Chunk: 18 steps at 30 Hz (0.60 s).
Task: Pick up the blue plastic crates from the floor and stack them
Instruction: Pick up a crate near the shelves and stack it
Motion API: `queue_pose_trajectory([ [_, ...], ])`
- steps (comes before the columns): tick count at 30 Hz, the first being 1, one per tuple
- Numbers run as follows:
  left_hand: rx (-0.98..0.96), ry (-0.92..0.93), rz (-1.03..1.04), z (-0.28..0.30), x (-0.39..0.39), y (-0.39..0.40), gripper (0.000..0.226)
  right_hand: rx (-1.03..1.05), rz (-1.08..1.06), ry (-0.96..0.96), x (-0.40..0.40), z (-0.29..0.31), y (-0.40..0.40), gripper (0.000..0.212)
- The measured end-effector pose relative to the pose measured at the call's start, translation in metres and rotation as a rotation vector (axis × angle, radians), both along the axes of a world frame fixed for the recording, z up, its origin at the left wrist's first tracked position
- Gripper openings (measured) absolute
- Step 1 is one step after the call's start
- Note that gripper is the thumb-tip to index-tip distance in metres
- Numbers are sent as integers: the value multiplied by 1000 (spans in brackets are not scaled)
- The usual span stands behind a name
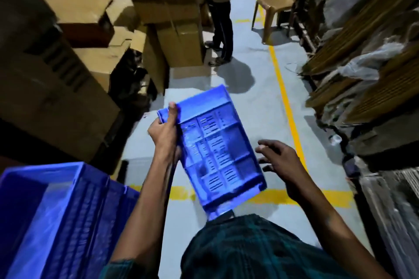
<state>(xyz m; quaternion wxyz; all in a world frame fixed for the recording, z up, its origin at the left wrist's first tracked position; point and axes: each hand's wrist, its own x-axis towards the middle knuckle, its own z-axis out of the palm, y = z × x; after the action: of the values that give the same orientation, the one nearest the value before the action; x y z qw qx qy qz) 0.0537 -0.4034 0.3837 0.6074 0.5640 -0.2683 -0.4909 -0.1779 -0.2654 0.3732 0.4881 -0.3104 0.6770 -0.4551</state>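
Observation:
A blue plastic crate (217,149) hangs tilted in front of me above the floor, its ribbed, slotted underside facing the camera. My left hand (164,130) grips its left rim, fingers curled round the edge. My right hand (277,161) hovers just off the crate's right side, fingers spread and not touching it. At the lower left stands a stack of blue crates (56,217), the top one open upward.
Cardboard boxes (167,18) pile up along the left. A person (221,13) stands ahead in the aisle beside a brown plastic chair (274,7). Wrapped goods on racks (367,79) line the right. Yellow floor lines (285,102) mark the grey floor.

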Motion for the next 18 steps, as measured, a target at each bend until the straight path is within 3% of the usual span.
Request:
queue_pose_trajectory([
  [4,18,37,144,-13,38,19,31,-2,9,19,47,0,-12,18],
  [8,177,24,396,-26,100,40,55,-23,56,74,102,-4,-15,14],
  [10,248,43,506,-33,134,52,49,-38,117,105,136,-6,-13,14],
  [14,397,71,689,-33,180,69,42,-48,414,187,212,-14,-9,17],
  [18,453,131,714,-27,194,77,43,-141,727,314,257,-17,-10,29],
])
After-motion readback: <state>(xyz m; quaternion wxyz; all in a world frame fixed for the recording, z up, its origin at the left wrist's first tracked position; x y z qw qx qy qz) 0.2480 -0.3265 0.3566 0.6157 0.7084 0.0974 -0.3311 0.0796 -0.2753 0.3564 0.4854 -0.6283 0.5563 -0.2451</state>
